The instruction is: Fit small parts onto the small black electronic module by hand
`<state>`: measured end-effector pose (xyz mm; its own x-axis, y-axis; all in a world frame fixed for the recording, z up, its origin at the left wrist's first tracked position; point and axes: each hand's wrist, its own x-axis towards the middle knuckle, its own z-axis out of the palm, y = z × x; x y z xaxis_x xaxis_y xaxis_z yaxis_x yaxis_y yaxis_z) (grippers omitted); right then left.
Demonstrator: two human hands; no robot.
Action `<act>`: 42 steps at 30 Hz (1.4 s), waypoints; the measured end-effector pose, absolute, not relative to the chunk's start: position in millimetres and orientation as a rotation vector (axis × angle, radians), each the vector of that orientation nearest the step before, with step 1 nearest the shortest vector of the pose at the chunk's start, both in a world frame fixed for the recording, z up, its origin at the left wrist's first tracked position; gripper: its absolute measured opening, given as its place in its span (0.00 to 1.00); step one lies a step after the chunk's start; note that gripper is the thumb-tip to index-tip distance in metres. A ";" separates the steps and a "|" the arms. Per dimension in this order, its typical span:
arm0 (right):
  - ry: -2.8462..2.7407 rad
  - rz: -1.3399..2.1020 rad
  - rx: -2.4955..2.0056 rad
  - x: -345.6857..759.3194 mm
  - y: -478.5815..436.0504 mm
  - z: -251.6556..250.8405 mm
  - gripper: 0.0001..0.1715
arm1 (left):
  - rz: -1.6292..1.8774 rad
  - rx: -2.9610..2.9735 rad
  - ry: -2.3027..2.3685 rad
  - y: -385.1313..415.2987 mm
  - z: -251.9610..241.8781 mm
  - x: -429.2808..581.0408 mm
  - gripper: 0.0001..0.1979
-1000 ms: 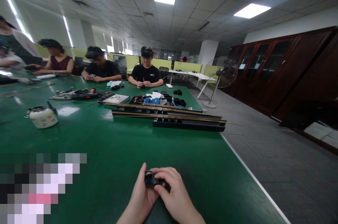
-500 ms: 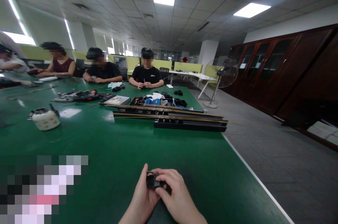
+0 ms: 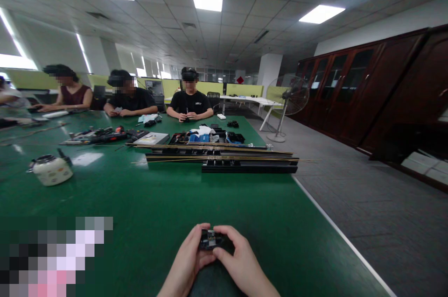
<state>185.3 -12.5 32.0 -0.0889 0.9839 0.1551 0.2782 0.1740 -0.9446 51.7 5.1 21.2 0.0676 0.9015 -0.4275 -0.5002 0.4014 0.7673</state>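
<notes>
Close to me, above the green table, both hands hold a small black device (image 3: 209,239) with an uneven face and a lighter grey part in its middle. My left hand (image 3: 189,257) wraps its left side, the thumb along the near edge of the device and the fingers below and behind it. My right hand (image 3: 238,255) grips the right side between thumb and forefinger. The device's underside is hidden by the hands, and its exact kind is too small to make out.
Black rails (image 3: 250,166) with thin brass-coloured rods (image 3: 227,158) lie across the green table (image 3: 140,208). Beyond are a white box (image 3: 151,139) and assorted tools (image 3: 98,135). A cream pot (image 3: 52,171) stands at left. Several people sit opposite; a fan (image 3: 287,101) stands right.
My right fingers have shifted from over the device to its right edge, uncovering more of its face. My left thumb has come down from upright. The view has turned slightly right.
</notes>
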 end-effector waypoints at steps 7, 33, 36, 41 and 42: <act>-1.553 1.060 -1.306 189.1 -9.4 25.9 0.24 | 1.047 0.861 1.012 7.7 20.1 30.3 0.26; -1.766 0.813 -1.386 188.1 -10.9 19.9 0.21 | 0.840 1.758 1.391 8.0 15.1 6.2 0.16; -1.783 0.785 -1.387 186.5 -11.1 20.3 0.20 | 0.851 1.758 1.390 8.2 15.8 6.5 0.13; -1.766 0.736 -1.411 183.2 -11.4 18.6 0.15 | 0.893 1.748 1.378 8.7 15.4 7.4 0.15; -1.765 0.726 -1.416 182.7 -11.4 18.6 0.15 | 0.903 1.742 1.372 8.8 15.2 7.5 0.15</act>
<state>182.7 -11.4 18.6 -0.1101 0.9733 0.2012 0.5503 0.2283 -0.8032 7.5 8.8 15.2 0.1844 0.9791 0.0860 0.4666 -0.1642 0.8691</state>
